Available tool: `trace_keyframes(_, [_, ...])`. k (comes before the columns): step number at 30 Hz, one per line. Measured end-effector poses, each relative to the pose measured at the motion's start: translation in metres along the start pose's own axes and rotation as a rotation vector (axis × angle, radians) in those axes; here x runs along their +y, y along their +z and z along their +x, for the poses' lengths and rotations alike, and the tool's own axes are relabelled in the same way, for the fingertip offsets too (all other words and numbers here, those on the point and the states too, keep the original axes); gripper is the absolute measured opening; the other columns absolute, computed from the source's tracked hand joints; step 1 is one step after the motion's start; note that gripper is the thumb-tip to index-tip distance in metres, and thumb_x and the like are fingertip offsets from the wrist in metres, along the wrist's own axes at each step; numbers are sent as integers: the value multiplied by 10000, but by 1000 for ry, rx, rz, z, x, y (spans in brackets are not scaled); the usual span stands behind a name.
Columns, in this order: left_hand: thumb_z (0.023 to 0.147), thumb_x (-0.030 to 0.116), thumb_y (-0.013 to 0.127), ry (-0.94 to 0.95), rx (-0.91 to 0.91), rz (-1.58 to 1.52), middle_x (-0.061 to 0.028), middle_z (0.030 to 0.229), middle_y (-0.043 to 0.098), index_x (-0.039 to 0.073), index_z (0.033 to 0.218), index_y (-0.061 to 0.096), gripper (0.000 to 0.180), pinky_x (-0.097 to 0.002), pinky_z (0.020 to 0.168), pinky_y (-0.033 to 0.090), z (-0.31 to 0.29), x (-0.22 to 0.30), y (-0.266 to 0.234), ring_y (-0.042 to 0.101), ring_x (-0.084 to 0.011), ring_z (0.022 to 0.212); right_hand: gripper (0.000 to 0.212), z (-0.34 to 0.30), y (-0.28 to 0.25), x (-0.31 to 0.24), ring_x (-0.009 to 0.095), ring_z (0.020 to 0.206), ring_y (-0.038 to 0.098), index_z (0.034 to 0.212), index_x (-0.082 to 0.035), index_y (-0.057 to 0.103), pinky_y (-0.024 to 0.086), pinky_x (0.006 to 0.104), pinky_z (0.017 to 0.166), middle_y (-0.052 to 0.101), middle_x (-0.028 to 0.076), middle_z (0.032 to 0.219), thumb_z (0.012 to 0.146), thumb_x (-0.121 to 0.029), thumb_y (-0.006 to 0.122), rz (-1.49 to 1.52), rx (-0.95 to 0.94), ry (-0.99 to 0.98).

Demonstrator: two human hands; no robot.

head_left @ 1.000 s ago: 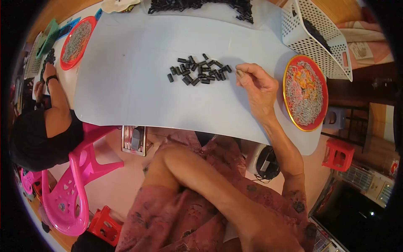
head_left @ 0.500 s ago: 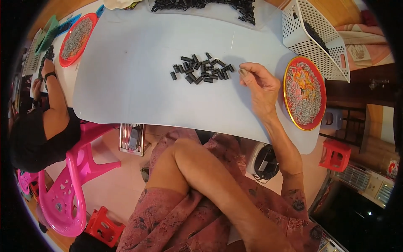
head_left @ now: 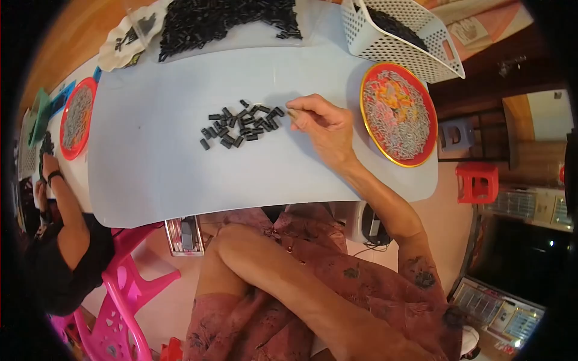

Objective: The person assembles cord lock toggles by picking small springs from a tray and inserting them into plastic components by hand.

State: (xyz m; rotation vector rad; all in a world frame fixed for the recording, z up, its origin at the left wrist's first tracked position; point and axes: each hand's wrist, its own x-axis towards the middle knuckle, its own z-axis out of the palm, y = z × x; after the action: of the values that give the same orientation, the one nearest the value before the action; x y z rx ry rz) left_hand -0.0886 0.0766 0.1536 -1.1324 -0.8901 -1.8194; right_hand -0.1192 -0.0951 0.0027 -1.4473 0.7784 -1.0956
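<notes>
My right hand [head_left: 328, 127] is over the table at the right edge of a loose pile of short black tube-shaped pieces [head_left: 245, 123]. Its thumb and fingers are pinched together. Whatever may be between the fingertips is too small to make out; the nearest black pieces lie just left of them. My left arm [head_left: 289, 271] is bent, elbow toward the table edge, and its forearm runs to the lower right. The left hand is out of the picture. Right of my right hand stands a red gold-rimmed bowl [head_left: 366, 114] of small grey metal-looking parts, with some orange and pink ones.
A clear tray [head_left: 229, 53] heaped with black pieces lies at the back. Beside it are a white scalloped dish [head_left: 111, 54] and, at right, a white perforated basket [head_left: 397, 57]. On the left, another person's arm [head_left: 69, 201] works near a red tray [head_left: 89, 117].
The whole view has shifted, so the table's things sit farther left and more of the back tray shows. My right hand stays pinched beside the black pile.
</notes>
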Motion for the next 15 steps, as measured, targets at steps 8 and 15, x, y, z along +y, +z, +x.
trace_keyframes(8, [902,321,552,-50,-50,-53,-193,793,510,-56,860,525,380,-444,704,396,6,-29,16,509,-337,784,179,4,4,7,127,802,634,1013,60,635,519,237,722,614,82,952,849,68,563,47,-10,-30])
trace_keyframes(15, [901,313,555,-57,-31,-36,-191,817,503,-56,873,525,371,-442,718,396,73,-249,88,502,-334,807,172,20,-17,-14,89,723,599,1013,17,639,515,240,670,637,30,833,844,7,610,-477,-52,27])
